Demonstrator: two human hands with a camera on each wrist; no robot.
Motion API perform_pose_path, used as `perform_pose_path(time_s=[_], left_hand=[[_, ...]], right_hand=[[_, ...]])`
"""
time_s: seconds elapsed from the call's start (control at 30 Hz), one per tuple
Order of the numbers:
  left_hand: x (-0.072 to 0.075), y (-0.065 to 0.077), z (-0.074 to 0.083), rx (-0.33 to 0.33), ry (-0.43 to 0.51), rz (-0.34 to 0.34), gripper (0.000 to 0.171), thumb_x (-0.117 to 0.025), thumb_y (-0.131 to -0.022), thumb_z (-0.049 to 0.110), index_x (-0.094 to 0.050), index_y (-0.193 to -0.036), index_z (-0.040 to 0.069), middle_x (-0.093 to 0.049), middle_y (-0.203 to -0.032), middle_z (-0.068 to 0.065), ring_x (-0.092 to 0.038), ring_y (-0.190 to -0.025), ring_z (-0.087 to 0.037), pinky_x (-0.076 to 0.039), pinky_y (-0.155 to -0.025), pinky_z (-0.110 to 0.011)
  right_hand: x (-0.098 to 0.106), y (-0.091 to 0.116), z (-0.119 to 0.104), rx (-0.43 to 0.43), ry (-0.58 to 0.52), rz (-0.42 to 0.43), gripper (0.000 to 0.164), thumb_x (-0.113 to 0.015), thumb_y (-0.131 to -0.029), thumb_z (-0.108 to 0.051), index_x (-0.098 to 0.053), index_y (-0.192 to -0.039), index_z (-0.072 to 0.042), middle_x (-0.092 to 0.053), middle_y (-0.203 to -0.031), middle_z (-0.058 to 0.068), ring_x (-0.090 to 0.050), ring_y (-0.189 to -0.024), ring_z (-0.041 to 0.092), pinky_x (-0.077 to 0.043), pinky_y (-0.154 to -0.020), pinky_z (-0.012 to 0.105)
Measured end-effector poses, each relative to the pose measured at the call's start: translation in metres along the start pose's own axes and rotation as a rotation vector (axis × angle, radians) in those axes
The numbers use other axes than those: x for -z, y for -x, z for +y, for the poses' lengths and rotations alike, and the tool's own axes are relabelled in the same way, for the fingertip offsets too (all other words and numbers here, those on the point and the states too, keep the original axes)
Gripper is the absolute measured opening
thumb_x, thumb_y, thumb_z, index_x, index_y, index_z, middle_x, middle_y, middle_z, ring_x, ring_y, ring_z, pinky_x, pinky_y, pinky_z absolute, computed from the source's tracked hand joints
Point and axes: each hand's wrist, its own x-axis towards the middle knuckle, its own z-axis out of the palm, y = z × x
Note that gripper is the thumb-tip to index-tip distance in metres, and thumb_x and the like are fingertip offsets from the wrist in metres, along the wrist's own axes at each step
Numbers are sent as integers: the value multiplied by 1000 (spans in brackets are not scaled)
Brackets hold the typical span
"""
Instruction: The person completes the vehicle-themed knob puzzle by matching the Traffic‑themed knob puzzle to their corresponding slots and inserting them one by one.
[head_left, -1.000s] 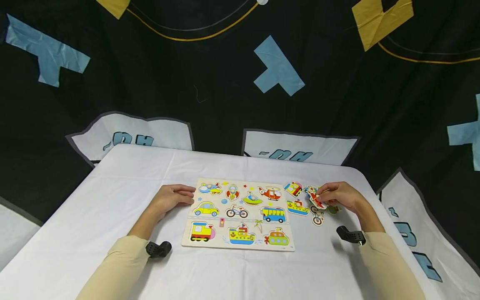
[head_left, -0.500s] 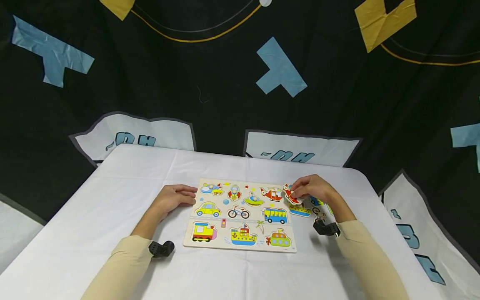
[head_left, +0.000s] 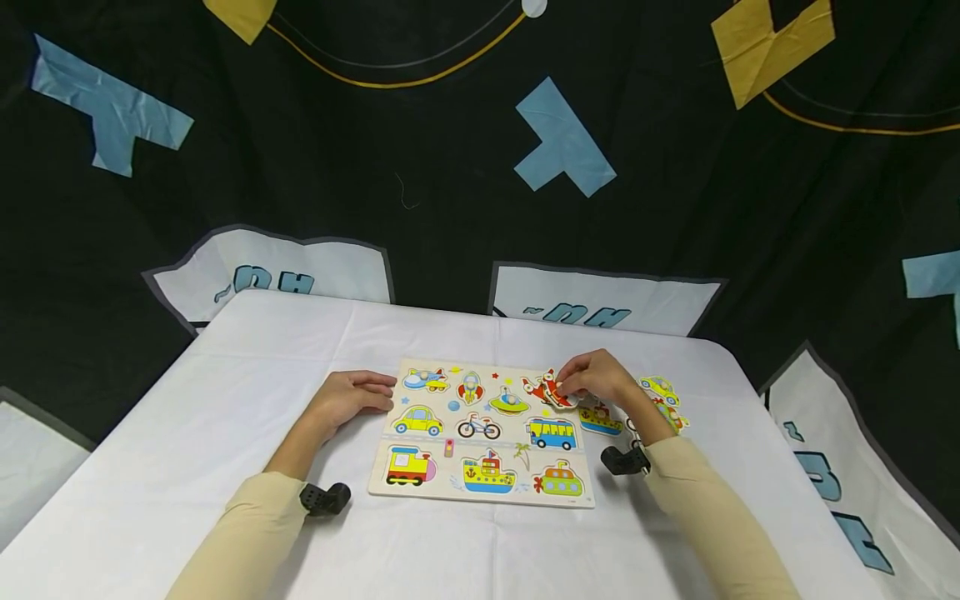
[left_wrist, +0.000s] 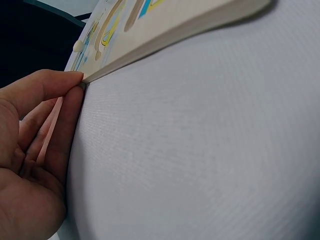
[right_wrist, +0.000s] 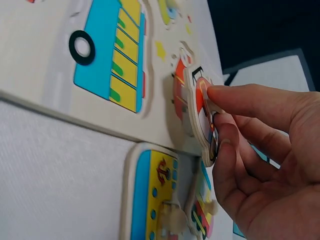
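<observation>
- On my head feed the right hand (head_left: pixel 600 379) has the helicopter piece (head_left: pixel 557 393) over the upper right of the board (head_left: pixel 450 490), partly covering the printed helicopter (head_left: pixel 534 387); I take the step to be seating it there.
- The right wrist view shows that grip closed to a narrow pinch on the piece's painted face; I can't make out the knob behind the fingertips (right_wrist: pixel 216 93).
- The piece stands steeply tilted, back towards the board. I'd lay it flatter first, so the whole outline drops in together.
- I'd match rotor and tail to the print before pressing, then wiggle lightly instead of forcing.
- The left hand (head_left: pixel 343 402) rests with relaxed fingers against the board's left edge, gripping nothing that I can see; I'd use it to stop sliding.
- The ship piece (right_wrist: pixel 155 195) lies just beside the board, below my pinch, so I'd keep my knuckles high.
</observation>
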Motion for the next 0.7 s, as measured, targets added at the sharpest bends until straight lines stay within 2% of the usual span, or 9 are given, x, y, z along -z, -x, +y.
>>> perform_pose_path(time_s=[0.2,0.47,0.6,0.7], left_hand=[[1,1,0,-7,1,-4,44,-81,-82,12,-72,-125,8,-78,-101,-3,-70,-92,-11,-56,-79,-23],[-1,-1,-1,-11,-2,-20,46,-82,-81,12,-71,-126,6,-78,-103,-5,-71,-91,-9,-56,-77,-22],[-1,0,-1,-6,-7,-13,46,-82,-81,11,-72,-125,7,-78,-104,-5,-71,-90,-8,-55,-77,-21],[0,0,0,-7,-8,-10,47,-82,-80,11,-71,-126,7,-78,-104,-5,-71,-89,-8,-55,-76,-21]], right_hand=[[-9,-3,-2,-24,-22,10,20,-85,-78,-17,-77,-93,-8,-73,-85,4,-58,-71,18,-48,-65,29],[-12,-2,-1,-35,13,8,20,-84,-79,-19,-77,-94,-10,-74,-89,4,-59,-75,19,-47,-66,28],[-13,0,0,-28,21,11,24,-85,-79,-24,-76,-96,-10,-73,-89,4,-59,-75,19,-48,-65,28],[-13,1,0,-21,50,35,27,-86,-79,-31,-73,-94,-11,-69,-84,4,-59,-71,19,-46,-62,27]])
